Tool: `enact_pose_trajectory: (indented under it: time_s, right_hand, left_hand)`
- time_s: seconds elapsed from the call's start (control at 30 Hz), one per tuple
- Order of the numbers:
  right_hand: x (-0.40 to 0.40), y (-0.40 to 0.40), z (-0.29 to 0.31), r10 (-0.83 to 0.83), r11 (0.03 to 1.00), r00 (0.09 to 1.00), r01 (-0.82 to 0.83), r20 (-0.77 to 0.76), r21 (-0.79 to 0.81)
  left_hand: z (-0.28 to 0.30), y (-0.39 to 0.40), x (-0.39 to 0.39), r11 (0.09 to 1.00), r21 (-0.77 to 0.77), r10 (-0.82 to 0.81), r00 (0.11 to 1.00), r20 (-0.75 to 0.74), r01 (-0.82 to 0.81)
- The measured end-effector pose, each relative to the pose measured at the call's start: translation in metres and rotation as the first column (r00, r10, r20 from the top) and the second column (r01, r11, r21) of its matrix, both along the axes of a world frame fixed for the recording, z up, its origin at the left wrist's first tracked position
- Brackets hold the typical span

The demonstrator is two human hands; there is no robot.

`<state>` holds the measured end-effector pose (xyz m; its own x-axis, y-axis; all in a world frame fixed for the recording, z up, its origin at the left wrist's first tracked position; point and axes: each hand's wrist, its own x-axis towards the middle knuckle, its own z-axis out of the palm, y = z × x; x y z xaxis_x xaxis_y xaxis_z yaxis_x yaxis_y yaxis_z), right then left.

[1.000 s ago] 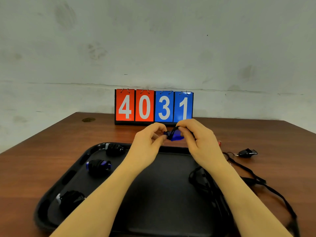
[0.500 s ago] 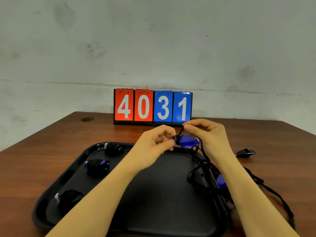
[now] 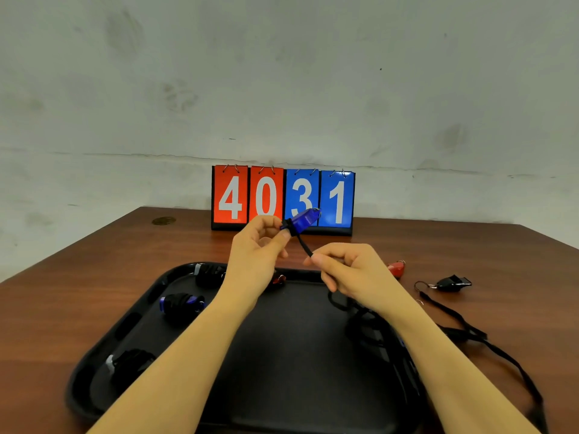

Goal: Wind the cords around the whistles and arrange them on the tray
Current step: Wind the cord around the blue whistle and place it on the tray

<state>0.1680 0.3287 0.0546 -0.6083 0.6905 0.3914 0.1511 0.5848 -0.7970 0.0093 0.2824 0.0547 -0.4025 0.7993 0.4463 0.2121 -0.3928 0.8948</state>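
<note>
The blue whistle is pinched at its tail by the left hand above the tray, its cord is gripped taut by the right hand, and tension should be kept so each turn is laid snugly.

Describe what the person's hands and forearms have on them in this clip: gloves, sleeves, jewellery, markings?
Both are bare. The left hand and right hand wear no gloves, and no rings, watch or bracelet show. The forearms are uncovered all the way to the bottom edge of the head view, so no sleeve or cuff comes into frame. No tape, tags, cables or sensors are visible on either arm.
</note>
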Motion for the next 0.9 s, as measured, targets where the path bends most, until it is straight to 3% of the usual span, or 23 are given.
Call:
enact_pose_trajectory:
  time_s: [0.2,0.37,0.5,0.63,0.9]
  right_hand:
    - [0.004,-0.005,0.006,0.049,0.999,0.999,-0.049,0.022,-0.008]
    - [0.003,-0.006,0.006,0.024,0.998,1.0,-0.025,0.006,0.058]
    - [0.002,-0.004,0.004,-0.076,0.961,0.997,0.077,-0.016,0.264]
    - [-0.001,0.006,-0.005,-0.217,0.814,0.974,0.221,-0.072,0.537]
    - [-0.001,0.007,-0.009,-0.286,0.877,0.947,0.32,-0.144,0.358]
  left_hand:
    - [-0.002,0.006,-0.004,0.988,-0.014,0.151,0.988,-0.035,-0.151]
    - [-0.005,0.007,-0.006,0.972,-0.036,0.223,0.957,-0.183,-0.233]
    - [-0.007,0.005,-0.004,0.973,-0.022,0.207,0.912,-0.354,-0.229]
    - [-0.008,0.004,-0.001,0.981,-0.021,0.158,0.853,-0.498,-0.194]
    - [-0.008,-0.001,0.002,0.997,-0.065,0.002,0.804,-0.595,-0.051]
